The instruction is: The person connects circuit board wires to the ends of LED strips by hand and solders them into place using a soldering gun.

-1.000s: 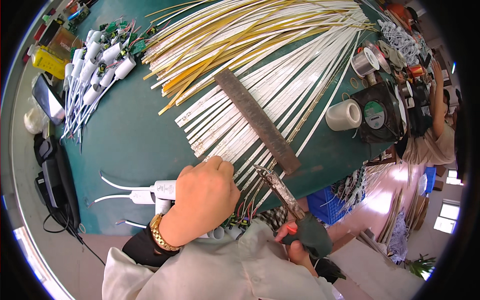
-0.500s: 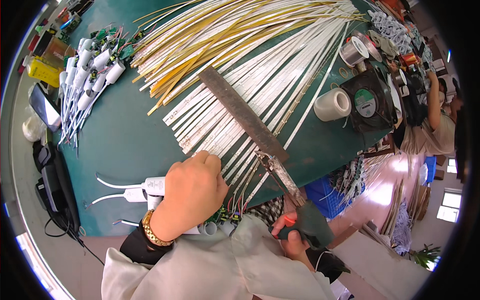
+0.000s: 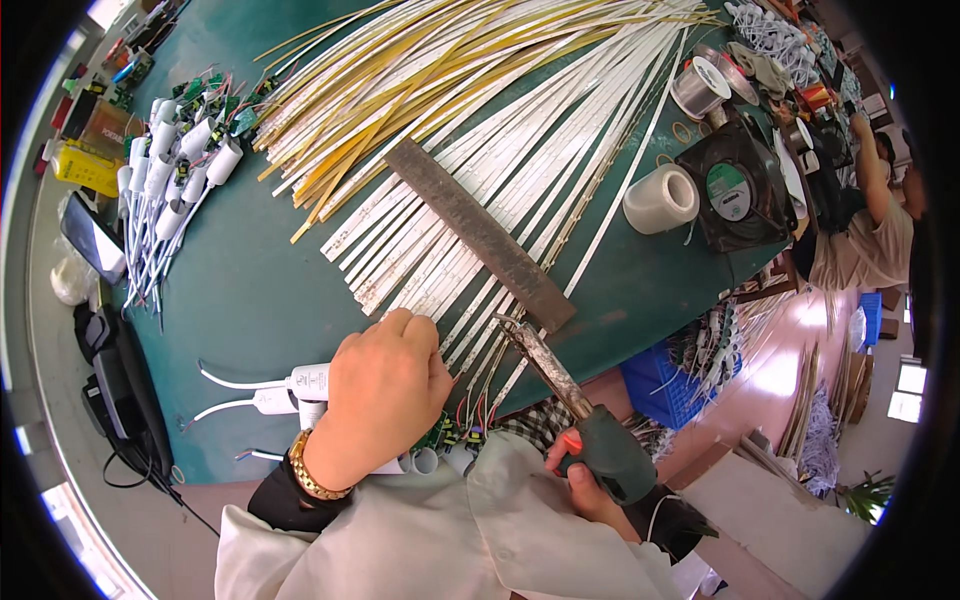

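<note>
One soldering gun [image 3: 622,458] within right hand's [image 3: 592,492] curled fingers [image 3: 564,443]

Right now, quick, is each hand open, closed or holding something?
Left hand: fingers curled by the white strips; what's in its grip cannot be told.
Right hand: grip closed on the green-handled soldering tool.

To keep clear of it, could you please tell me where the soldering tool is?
In the head view, the soldering tool is below and right of centre, in the right hand, its tip near the dark bar.
</note>
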A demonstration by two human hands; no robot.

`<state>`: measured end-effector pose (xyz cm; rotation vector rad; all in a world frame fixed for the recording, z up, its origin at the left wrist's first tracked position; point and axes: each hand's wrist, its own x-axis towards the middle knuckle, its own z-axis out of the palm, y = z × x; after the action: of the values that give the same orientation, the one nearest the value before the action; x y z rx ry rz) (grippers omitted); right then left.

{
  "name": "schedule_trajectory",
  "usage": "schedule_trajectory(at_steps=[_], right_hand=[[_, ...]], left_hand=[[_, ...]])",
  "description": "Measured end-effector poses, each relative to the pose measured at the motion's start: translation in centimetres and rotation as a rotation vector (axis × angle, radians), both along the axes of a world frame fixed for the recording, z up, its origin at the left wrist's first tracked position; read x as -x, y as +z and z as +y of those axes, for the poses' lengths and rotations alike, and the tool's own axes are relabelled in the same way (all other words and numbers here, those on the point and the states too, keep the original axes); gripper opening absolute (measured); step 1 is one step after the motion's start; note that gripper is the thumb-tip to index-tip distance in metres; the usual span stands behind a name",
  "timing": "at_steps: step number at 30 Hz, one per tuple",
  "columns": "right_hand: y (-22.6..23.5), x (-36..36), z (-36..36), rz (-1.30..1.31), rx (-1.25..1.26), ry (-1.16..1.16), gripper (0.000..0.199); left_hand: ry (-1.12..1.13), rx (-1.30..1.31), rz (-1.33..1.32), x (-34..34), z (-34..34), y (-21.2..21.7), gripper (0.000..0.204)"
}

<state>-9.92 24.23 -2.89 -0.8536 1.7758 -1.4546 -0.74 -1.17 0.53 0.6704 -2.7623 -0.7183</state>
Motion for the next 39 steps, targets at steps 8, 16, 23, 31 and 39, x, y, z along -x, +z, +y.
schedule_trajectory(at_steps=[8, 16, 23, 31, 39], right_hand=[[0.0, 0.9, -0.3, 0.112, 0.005, 0.109, 0.008], [-1.0, -0.2, 0.6, -0.038, 0.015, -0.023, 0.013], [-1.7, -0.8, 1.2, -0.073, 0.037, -0.077, 0.015], [-0.8, -0.6, 1.0, 0.105, -0.1, 0.074, 0.012], [-0.6, -0.6, 0.9, 0.149, -0.102, 0.118, 0.009]], left_hand=[[-0.022, -0.016, 0.047, -1.2, -0.3, 3.5, 0.013], [0.044, -0.105, -0.11, -5.4, -3.9, 3.4, 0.011], [-0.006, -0.248, -0.091, -5.6, -3.4, 3.4, 0.011], [-0.163, -0.307, 0.099, -6.0, -1.9, 1.1, 0.011], [-0.179, -0.002, -0.079, -5.9, -1.2, 1.5, 0.016]])
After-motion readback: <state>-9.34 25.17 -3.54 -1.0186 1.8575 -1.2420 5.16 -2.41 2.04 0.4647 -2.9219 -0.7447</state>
